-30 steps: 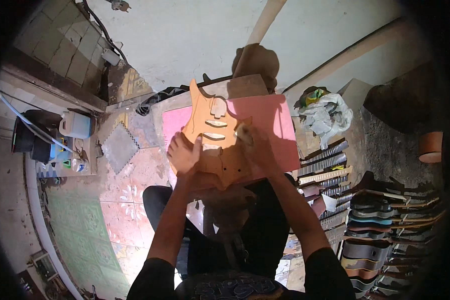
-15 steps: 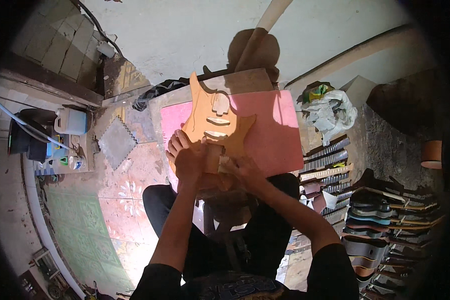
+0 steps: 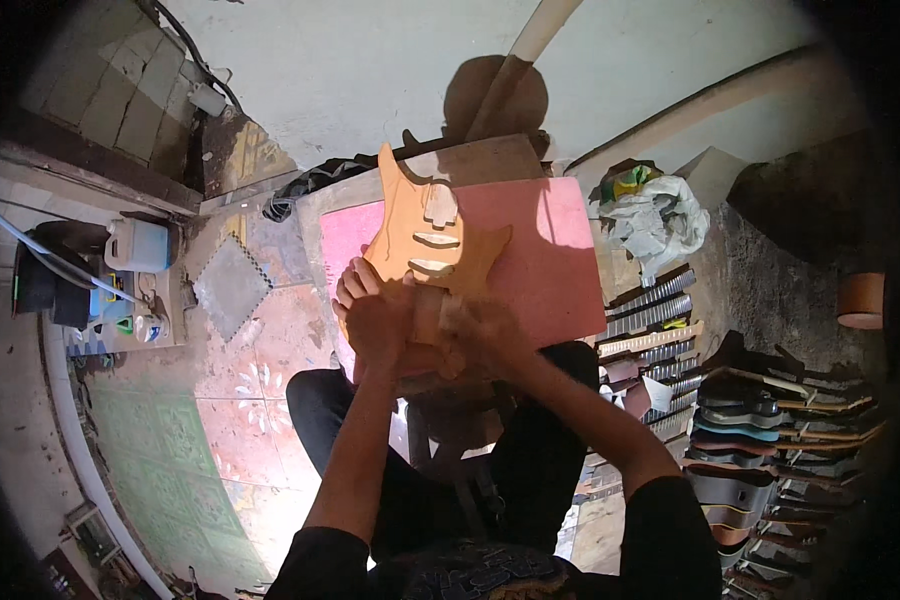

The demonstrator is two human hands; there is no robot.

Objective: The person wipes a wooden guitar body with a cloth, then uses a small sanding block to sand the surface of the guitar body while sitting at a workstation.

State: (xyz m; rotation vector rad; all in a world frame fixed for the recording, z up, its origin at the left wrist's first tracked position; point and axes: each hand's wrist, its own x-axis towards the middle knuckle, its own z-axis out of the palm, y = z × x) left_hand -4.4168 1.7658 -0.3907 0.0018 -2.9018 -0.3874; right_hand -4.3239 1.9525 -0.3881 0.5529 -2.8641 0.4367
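Observation:
An unfinished electric guitar body [image 3: 395, 235], tan wood with two horns and cut-out cavities, lies on a pink sheet [image 3: 550, 260] over a small table. My left hand [image 3: 372, 312] lies on its lower left side, fingers spread and flat, thumb pointing inward. Over the lower right part of the body, my right hand [image 3: 485, 328] is closed on a small pale pad [image 3: 451, 316], perhaps folded sandpaper. That hand is smeared by motion and covers most of the pad. The body's near end is partly hidden by my hands.
Several guitar necks [image 3: 655, 310] lie in a row at the right, with guitars [image 3: 735, 445] lined up nearer me. A white plastic bag [image 3: 655, 225] sits beside the table. At the left stand a jerrycan [image 3: 140, 245] and smaller containers. A wall [image 3: 370, 70] rises behind the table.
My right hand has shifted slightly over the guitar body and is more blurred. My left hand and the body stay put. The whole view has moved a little.

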